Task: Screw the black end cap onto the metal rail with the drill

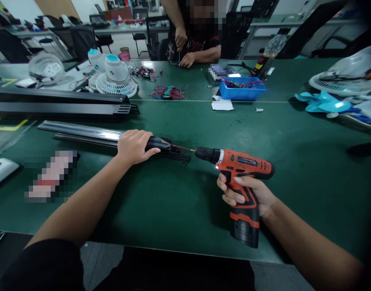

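Note:
My right hand (246,194) is wrapped round the grip of an orange and black cordless drill (246,163), its small light lit. The drill points left, and its long thin bit (184,148) reaches to the right end of a long black profile (82,131). Whether the tip sits inside that end I cannot tell. Over the profile's right part lies my left hand (135,147), fingers curled round it and thumb along the near side. Another slotted dark strip (179,157) shows just beneath the profile.
More long black profiles (58,107) lie behind at the left. White fan parts (117,76), wire bundles (169,92), a blue bin (243,89) and blue fan blades (325,103) stand farther back. Across the table a person's hands (187,60) work. A blurred-out flat object (52,176) lies near left.

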Demonstrator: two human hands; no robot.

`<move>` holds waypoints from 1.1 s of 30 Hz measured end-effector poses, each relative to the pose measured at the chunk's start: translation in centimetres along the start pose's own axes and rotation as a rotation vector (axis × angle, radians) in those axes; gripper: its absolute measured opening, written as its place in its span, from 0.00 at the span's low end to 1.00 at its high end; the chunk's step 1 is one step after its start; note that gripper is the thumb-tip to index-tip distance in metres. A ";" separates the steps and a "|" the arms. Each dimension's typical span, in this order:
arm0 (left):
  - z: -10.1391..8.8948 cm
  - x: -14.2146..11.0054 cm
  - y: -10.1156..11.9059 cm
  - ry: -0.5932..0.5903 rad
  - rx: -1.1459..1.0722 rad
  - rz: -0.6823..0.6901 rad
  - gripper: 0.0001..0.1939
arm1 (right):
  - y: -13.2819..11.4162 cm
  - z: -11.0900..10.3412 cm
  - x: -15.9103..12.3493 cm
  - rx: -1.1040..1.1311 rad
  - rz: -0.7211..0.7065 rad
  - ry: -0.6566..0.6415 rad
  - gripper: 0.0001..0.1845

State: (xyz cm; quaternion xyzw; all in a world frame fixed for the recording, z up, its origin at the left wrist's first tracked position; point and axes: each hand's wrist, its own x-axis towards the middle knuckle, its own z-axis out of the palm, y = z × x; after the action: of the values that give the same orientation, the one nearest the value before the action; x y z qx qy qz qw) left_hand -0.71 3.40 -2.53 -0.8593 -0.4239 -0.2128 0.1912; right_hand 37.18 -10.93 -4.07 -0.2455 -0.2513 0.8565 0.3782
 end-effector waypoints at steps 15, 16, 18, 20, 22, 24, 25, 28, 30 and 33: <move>-0.1 0.0 0.1 -0.017 -0.014 -0.019 0.39 | -0.1 0.1 0.1 0.019 0.005 0.017 0.14; -0.1 0.0 0.1 -0.017 -0.016 -0.022 0.39 | -0.1 0.2 0.1 0.018 0.004 0.017 0.14; -0.2 0.0 0.1 -0.021 -0.019 -0.026 0.38 | 0.0 0.2 0.1 0.013 0.004 0.025 0.13; -0.2 0.1 0.1 -0.023 -0.019 -0.026 0.38 | 0.0 0.4 0.0 0.005 0.007 0.046 0.13; -0.2 0.1 0.1 -0.023 -0.024 -0.028 0.38 | 0.0 0.4 -0.1 -0.003 0.011 0.063 0.13; -0.2 0.1 0.1 -0.026 -0.041 -0.037 0.37 | 0.0 0.4 -0.1 -0.021 0.011 0.065 0.13; -0.2 0.1 0.1 -0.028 -0.051 -0.044 0.37 | 0.0 0.3 -0.1 -0.034 0.007 0.060 0.14; -0.2 0.0 0.2 -0.040 -0.077 -0.059 0.38 | 0.1 0.1 -0.2 -0.067 -0.003 0.033 0.16; -0.2 0.0 0.2 -0.047 -0.081 -0.063 0.39 | 0.1 0.0 -0.2 -0.066 -0.003 0.019 0.18; -0.3 0.0 0.2 -0.056 -0.078 -0.064 0.39 | 0.0 0.0 -0.2 -0.049 -0.003 0.036 0.24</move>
State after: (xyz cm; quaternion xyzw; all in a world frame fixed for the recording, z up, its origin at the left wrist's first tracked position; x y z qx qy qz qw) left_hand -0.63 3.14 -2.32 -0.8577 -0.4478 -0.2112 0.1386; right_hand 37.26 -11.05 -4.01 -0.2696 -0.2657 0.8449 0.3780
